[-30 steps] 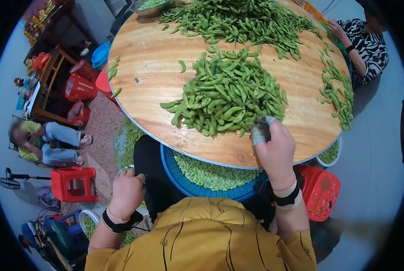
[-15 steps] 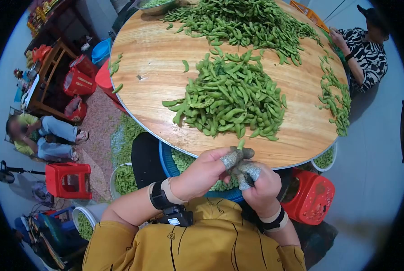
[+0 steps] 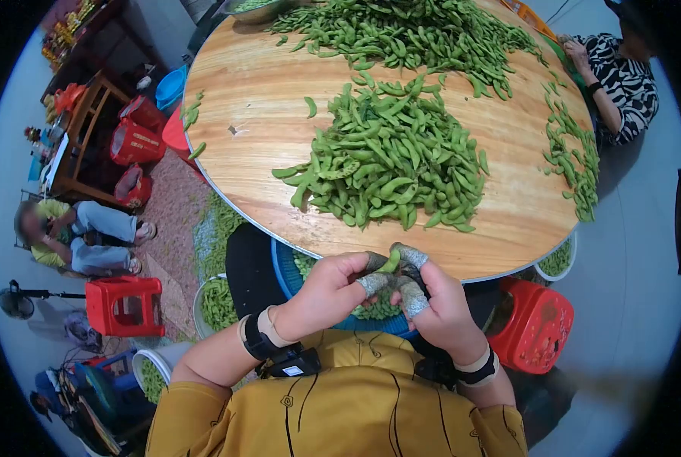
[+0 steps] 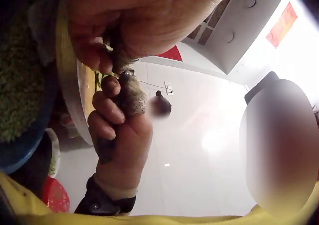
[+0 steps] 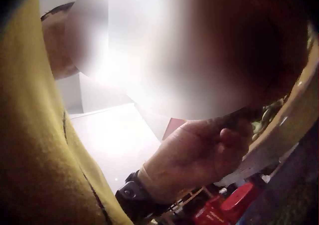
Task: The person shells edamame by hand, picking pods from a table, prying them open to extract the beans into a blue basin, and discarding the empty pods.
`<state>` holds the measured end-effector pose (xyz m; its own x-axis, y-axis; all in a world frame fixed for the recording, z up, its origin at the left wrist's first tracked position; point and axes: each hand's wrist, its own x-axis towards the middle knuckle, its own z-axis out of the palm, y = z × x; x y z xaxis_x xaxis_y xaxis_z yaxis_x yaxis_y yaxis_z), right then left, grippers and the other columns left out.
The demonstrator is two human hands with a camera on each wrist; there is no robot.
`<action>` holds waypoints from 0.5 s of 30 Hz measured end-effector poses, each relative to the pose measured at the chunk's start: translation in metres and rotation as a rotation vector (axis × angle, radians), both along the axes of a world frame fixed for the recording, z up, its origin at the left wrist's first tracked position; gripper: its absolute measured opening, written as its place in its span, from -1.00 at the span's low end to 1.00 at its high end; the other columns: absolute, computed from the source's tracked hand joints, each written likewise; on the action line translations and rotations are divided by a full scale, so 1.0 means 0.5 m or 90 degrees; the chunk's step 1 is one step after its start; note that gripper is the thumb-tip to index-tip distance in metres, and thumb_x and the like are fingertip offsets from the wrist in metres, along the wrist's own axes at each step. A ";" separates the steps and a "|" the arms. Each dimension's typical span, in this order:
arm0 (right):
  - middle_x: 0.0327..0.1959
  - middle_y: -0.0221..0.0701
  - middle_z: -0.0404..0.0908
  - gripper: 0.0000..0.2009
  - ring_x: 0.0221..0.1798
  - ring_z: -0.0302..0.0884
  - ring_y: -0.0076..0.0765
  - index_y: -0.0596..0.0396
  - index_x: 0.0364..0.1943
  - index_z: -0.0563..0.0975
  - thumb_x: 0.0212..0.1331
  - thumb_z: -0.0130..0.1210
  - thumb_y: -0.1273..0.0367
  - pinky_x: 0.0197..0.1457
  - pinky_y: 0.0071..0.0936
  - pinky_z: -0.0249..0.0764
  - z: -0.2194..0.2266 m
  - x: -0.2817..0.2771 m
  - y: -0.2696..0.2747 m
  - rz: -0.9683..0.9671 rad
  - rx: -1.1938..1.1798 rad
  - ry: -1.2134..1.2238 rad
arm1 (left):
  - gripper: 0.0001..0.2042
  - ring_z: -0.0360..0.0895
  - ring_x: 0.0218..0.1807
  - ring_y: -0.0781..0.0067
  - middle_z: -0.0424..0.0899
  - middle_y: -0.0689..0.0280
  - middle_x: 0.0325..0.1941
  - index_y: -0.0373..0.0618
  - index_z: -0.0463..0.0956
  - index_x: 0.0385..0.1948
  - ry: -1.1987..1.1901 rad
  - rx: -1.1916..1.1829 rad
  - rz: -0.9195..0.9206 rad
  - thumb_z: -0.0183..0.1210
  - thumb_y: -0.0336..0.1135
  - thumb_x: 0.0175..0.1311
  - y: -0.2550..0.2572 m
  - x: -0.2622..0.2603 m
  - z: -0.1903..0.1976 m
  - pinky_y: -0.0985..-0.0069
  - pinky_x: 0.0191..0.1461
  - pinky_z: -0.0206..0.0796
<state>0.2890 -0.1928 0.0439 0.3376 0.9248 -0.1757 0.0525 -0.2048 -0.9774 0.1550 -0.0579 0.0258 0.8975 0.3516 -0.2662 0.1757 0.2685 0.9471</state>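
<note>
In the head view both hands meet at the table's near edge, above the blue basket. My left hand [image 3: 321, 297] pinches a green edamame pod [image 3: 390, 262] between wrapped thumb and finger. My right hand [image 3: 445, 308], its thumb and finger also wrapped in grey tape, grips the same pod from the other side. In the left wrist view the two hands' fingertips come together, mostly covering the pod. Just beyond them lies a heap of edamame pods [image 3: 394, 160] on the round wooden table [image 3: 256, 167]. Shelled beans [image 3: 304, 264] lie in the blue basket [image 3: 281, 266] below.
A larger pod pile [image 3: 424, 38] covers the table's far side, with a strip of pods [image 3: 573, 152] at right. Red stools [image 3: 537, 324] [image 3: 124, 306] and white buckets of pods stand around. One person [image 3: 622, 84] sits at right, another [image 3: 89, 236] at left.
My right hand has come back from the pod heap toward my body, and my left hand has risen from the lower left to meet it. A pod now shows between them.
</note>
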 end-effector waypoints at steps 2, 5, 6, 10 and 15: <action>-0.34 -0.41 0.57 -0.54 -0.33 0.50 -0.56 0.21 0.17 0.33 0.10 -0.08 0.57 -0.21 -0.61 0.44 -0.002 0.001 -0.002 -0.004 0.008 -0.016 | -0.80 0.38 -0.44 0.75 0.55 0.42 -0.41 -0.33 0.51 -0.10 0.029 -0.005 -0.001 0.03 -0.51 0.28 -0.002 0.004 0.005 0.70 -0.37 0.31; -0.34 -0.48 0.55 -0.53 -0.42 0.43 -0.64 0.16 0.19 0.32 0.11 -0.09 0.57 -0.32 -0.69 0.39 -0.006 0.004 -0.004 -0.003 0.013 0.082 | -0.79 0.47 -0.42 0.60 0.61 0.34 -0.36 -0.28 0.53 -0.12 0.059 0.109 -0.024 0.08 -0.51 0.22 0.005 -0.002 0.007 0.62 -0.32 0.34; -0.39 -0.49 0.52 -0.54 -0.53 0.32 -0.70 0.13 0.23 0.30 0.17 -0.12 0.56 -0.47 -0.72 0.28 -0.005 0.005 -0.002 -0.004 0.001 0.167 | -0.79 0.47 -0.42 0.60 0.61 0.34 -0.36 -0.28 0.53 -0.12 0.060 0.109 -0.025 0.08 -0.51 0.22 0.006 -0.004 0.006 0.62 -0.32 0.34; -0.42 -0.57 0.47 -0.53 -0.62 0.18 -0.78 0.04 0.22 0.31 0.16 -0.13 0.55 -0.60 -0.79 0.14 -0.010 0.008 -0.001 0.011 -0.024 0.349 | -0.77 0.53 -0.40 0.24 0.55 0.17 -0.44 -0.23 0.56 -0.23 -0.007 0.583 0.002 0.13 -0.52 0.02 0.007 -0.010 0.006 0.43 -0.34 0.36; -0.47 -0.55 0.43 -0.59 -0.65 0.18 -0.74 0.04 0.20 0.33 0.24 -0.16 0.53 -0.64 -0.73 0.15 -0.021 0.009 0.002 0.018 -0.047 0.423 | -0.86 0.55 -0.42 0.30 0.57 0.20 -0.43 -0.24 0.55 -0.30 -0.024 0.642 -0.013 0.14 -0.50 0.09 0.016 -0.017 0.006 0.44 -0.37 0.37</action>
<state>0.2934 -0.1917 0.0334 0.1124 0.9092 -0.4009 -0.5491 -0.2794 -0.7877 0.1463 -0.0499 0.0288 0.9078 0.3813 0.1747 0.1370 -0.6633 0.7357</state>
